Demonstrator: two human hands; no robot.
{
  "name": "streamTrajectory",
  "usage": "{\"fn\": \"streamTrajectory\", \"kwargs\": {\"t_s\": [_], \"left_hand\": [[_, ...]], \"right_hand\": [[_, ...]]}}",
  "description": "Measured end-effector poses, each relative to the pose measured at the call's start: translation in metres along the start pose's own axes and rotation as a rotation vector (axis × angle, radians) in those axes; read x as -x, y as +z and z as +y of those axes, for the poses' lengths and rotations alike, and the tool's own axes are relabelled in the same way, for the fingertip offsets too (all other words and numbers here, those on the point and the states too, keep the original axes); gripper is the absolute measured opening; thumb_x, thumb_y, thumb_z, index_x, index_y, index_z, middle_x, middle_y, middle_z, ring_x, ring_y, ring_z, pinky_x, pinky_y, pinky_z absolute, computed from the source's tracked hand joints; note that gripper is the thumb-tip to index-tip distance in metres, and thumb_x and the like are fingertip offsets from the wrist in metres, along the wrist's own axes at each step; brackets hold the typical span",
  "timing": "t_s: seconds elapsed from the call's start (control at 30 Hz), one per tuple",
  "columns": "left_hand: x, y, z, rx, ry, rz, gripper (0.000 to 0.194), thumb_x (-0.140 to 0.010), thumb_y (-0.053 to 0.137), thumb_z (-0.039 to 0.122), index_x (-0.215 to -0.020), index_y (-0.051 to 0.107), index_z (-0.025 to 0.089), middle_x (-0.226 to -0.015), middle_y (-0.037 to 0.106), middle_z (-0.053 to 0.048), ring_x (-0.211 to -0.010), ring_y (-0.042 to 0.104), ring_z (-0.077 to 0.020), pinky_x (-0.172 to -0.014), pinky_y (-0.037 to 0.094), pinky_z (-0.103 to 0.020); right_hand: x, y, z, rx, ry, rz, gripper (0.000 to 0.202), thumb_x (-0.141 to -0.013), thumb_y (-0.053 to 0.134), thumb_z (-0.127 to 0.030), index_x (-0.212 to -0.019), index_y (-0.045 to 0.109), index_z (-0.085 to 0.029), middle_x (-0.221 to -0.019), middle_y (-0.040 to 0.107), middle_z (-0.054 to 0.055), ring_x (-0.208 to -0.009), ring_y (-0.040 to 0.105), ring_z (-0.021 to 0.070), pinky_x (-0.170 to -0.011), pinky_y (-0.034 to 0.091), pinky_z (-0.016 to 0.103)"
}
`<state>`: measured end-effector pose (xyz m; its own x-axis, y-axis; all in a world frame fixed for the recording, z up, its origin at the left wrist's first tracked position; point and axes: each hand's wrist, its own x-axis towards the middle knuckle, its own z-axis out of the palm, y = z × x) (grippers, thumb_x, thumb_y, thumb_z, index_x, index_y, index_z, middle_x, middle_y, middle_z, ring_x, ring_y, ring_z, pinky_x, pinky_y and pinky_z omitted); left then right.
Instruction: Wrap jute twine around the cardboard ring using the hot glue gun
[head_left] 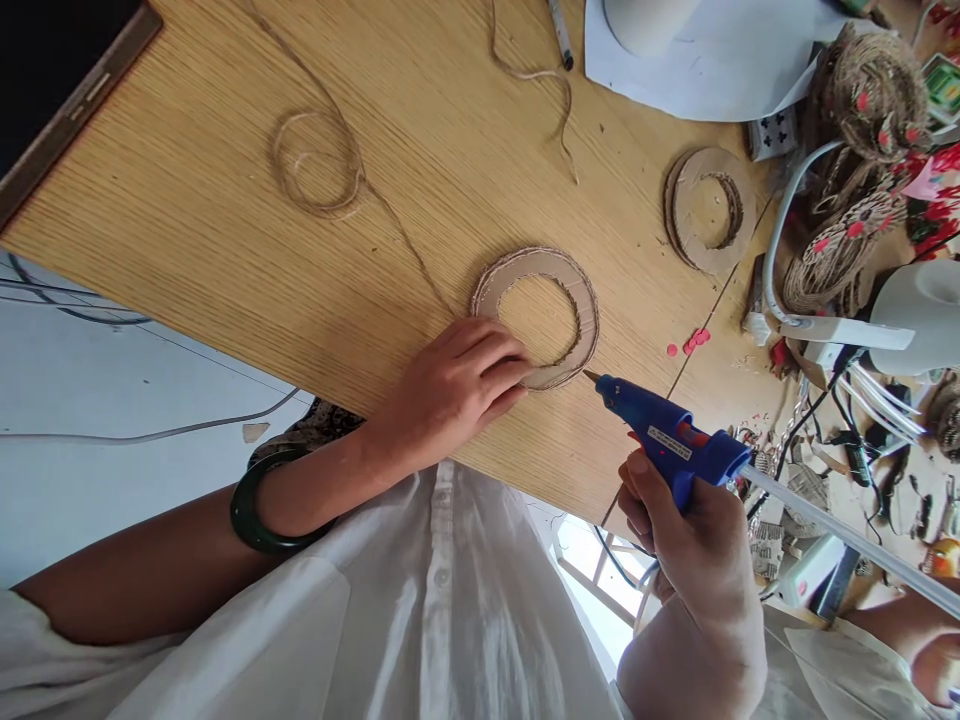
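My right hand (682, 530) is wrapped round a blue hot glue gun (664, 430) with a long clear glue stick (847, 525) sticking out of its back. The gun's tip points at the lower right edge of a cardboard ring (491, 290), right beside it. Jute twine (409, 245) runs round the ring's outer edge and trails off to the upper left in a loose coil (281, 160). My left hand (465, 385) grips the ring's lower left side, fingers closed over the rim, and hides that part of the ring and the twine there.
Two stacked cardboard rings (682, 215), red discs (697, 340) and a white lamp (855, 330) are on the right, beside twine pieces (874, 90) and clutter. At the back lie a pen (561, 35) and white paper (712, 85). A co-worker's arm (900, 630) shows lower right.
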<state>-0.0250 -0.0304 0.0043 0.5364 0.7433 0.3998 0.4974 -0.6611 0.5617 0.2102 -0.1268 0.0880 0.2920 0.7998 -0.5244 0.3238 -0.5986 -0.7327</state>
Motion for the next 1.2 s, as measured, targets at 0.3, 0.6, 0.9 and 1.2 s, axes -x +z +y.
{"fn": "streamTrajectory", "kwargs": {"t_s": [0.3, 0.6, 0.9, 1.2], "left_hand": [[0.000, 0.000, 0.001, -0.012, -0.005, 0.003, 0.016, -0.096, 0.060, 0.012, -0.110, 0.066, 0.017, -0.109, 0.071, -0.007, -0.107, 0.063, -0.0235, -0.098, 0.054, -0.042], [0.000, 0.001, 0.001, -0.021, -0.001, 0.014, 0.014, -0.096, 0.061, 0.014, -0.108, 0.067, 0.016, -0.107, 0.072, -0.007, -0.105, 0.064, -0.0237, -0.098, 0.055, -0.042], [0.002, -0.002, 0.001, -0.004, 0.020, 0.040, 0.008, -0.096, 0.061, 0.011, -0.098, 0.066, 0.018, -0.111, 0.071, -0.005, -0.108, 0.066, -0.0197, -0.110, 0.052, -0.041], [0.002, -0.001, -0.001, 0.012, 0.030, 0.033, 0.008, -0.096, 0.061, 0.010, -0.098, 0.065, 0.016, -0.110, 0.072, -0.007, -0.111, 0.067, -0.0205, -0.111, 0.052, -0.043]], "right_hand": [[-0.003, 0.011, -0.005, -0.067, 0.047, 0.013, 0.035, -0.090, 0.071, -0.049, -0.082, 0.053, -0.021, -0.053, 0.039, -0.007, -0.044, 0.035, 0.0096, -0.038, 0.023, 0.024], [-0.002, 0.011, -0.001, -0.130, 0.045, -0.040, 0.033, -0.091, 0.071, -0.049, -0.085, 0.054, -0.021, -0.056, 0.035, -0.008, -0.044, 0.031, 0.0087, -0.039, 0.019, 0.025], [0.001, 0.016, -0.003, -0.150, 0.075, 0.009, 0.035, -0.087, 0.074, -0.050, -0.084, 0.053, -0.022, -0.057, 0.036, -0.008, -0.045, 0.029, 0.0081, -0.041, 0.016, 0.025], [0.002, 0.011, 0.000, -0.130, -0.038, -0.065, 0.028, -0.094, 0.068, -0.044, -0.087, 0.052, -0.022, -0.057, 0.038, -0.007, -0.042, 0.032, 0.0083, -0.038, 0.021, 0.024]]}}
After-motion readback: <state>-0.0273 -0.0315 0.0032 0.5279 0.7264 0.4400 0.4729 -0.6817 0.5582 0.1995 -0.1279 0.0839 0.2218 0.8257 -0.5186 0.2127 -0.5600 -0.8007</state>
